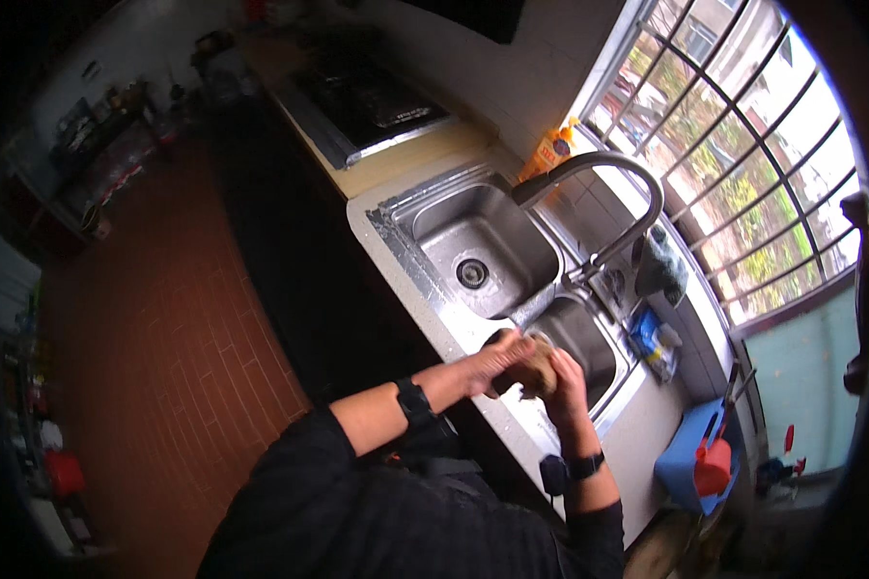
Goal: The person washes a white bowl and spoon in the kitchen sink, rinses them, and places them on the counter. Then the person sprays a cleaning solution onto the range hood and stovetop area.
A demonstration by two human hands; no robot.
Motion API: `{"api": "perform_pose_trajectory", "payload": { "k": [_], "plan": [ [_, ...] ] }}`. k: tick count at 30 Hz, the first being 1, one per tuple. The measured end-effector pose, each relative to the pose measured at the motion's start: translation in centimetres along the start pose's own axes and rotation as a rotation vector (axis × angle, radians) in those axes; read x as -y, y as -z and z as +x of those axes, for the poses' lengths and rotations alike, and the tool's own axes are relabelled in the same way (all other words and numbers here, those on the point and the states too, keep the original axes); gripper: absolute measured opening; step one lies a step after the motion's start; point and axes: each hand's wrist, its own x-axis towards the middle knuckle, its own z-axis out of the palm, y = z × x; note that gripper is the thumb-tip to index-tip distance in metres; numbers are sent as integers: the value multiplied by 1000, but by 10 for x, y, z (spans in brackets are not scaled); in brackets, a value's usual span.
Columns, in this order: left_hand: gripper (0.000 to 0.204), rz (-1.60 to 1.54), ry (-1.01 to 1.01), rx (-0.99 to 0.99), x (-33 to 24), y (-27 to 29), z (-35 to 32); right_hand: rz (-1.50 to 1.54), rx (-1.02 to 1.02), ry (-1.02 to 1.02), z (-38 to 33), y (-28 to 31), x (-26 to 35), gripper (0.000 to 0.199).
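Over the near edge of the right-hand sink basin [599, 340], both hands are close together around a crumpled brown thing [535, 374] with an uneven edge. It looks like a rag, though its kind is not clear. My left hand [497, 366] presses on it from the left, fingers laid across its top. From the other side my right hand [568, 382] grips it with bent fingers, partly hidden. A curved grey faucet [655, 198] stands behind the two basins. The left-hand basin [483, 232] shows its drain and a wet bottom.
An orange pump bottle [550, 150] stands behind the faucet, beside the barred window [734, 125]. Right of the sink are a blue packet [655, 340] and a blue basket [690, 454] with a red scoop [713, 467]. A black cooktop [362, 106] lies farther along the counter.
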Motion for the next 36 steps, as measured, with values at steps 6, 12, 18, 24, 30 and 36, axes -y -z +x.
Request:
{"api": "perform_pose_trajectory", "payload": {
  "k": [6,12,18,24,30,36],
  "plan": [
    [51,-469,-156,192,-34,121,-77,42,317,-283,61,-141,-47,34],
    [36,-444,-481,-427,-87,227,-162,-399,341,-83,134,-237,-79,38],
    [31,-400,-652,-607,-144,310,-191,-211,541,-62,208,-304,-108,83],
    [42,-256,-601,-730,-204,368,-162,-229,711,51,321,-373,-133,93],
    [72,-213,-536,-304,-288,401,-134,29,504,-28,408,-400,-114,69],
    [92,-122,-181,51,-353,442,-90,25,291,-134,470,-347,-67,56]
  ]
}}
